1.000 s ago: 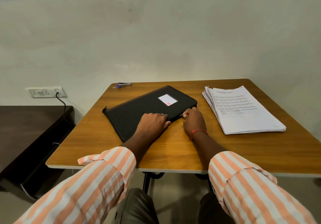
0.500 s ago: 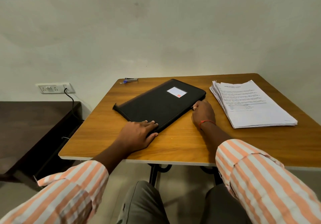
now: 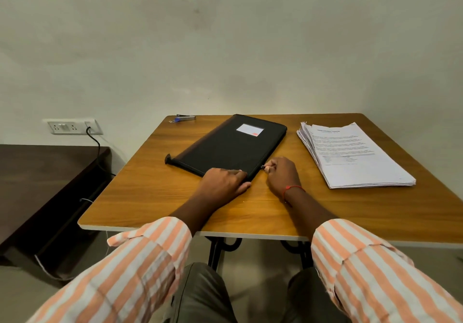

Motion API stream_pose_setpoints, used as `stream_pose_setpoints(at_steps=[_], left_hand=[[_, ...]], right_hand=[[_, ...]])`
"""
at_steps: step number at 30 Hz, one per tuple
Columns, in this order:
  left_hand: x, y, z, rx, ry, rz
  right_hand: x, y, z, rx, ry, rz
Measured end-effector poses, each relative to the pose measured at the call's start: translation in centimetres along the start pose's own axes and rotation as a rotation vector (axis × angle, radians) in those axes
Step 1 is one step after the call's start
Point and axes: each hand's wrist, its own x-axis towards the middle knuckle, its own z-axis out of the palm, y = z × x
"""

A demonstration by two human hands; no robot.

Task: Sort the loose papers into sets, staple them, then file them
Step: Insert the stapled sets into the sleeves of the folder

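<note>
The left hand (image 3: 223, 184) lies flat, steadying the black zippered folder (image 3: 230, 147), likely so the right hand (image 3: 283, 176) just beside it, pinching the small zip pull (image 3: 263, 167), can slide it.

papers (image 3: 355, 157) illegible, folder label (image 3: 249, 130) illegible

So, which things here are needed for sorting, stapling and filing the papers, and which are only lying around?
For the job: paper stack; stapler; black zip folder, with the left hand pressing its near corner and the right hand pinching its zip pull.

Just lying about: wall socket; black cable; dark side table.
</note>
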Motion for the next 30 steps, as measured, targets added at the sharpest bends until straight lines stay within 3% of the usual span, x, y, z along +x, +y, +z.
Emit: stream_pose_setpoints(at_steps=[3, 7, 17, 20, 27, 30], left_hand=[[-1.2, -2.4, -0.8, -0.116, -0.036, 0.005], [-3.2, -5.1, -0.5, -0.155, -0.138, -0.176], [-0.9, -2.8, 0.5, -0.069, -0.023, -0.237], [0.7, -1.2, 0.5, -0.074, 0.001, -0.272], [2.2, -2.0, 0.1, -0.136, -0.041, -0.233], [-0.4, -6.0, 2.0, -0.097, -0.113, -0.445]], right_hand=[[0.2, -0.2, 0.1, 0.008, 0.025, 0.020], [-0.1, -0.5, -0.2, 0.003, 0.005, -0.016], [-3.3, -0.9, -0.6, 0.022, -0.189, -0.170], [-3.2, -0.7, -1.0, 0.140, -0.052, -0.067], [-2.0, -0.4, -1.5, 0.088, 0.183, 0.169], [-1.7, -0.4, -1.3, 0.098, 0.202, 0.202]])
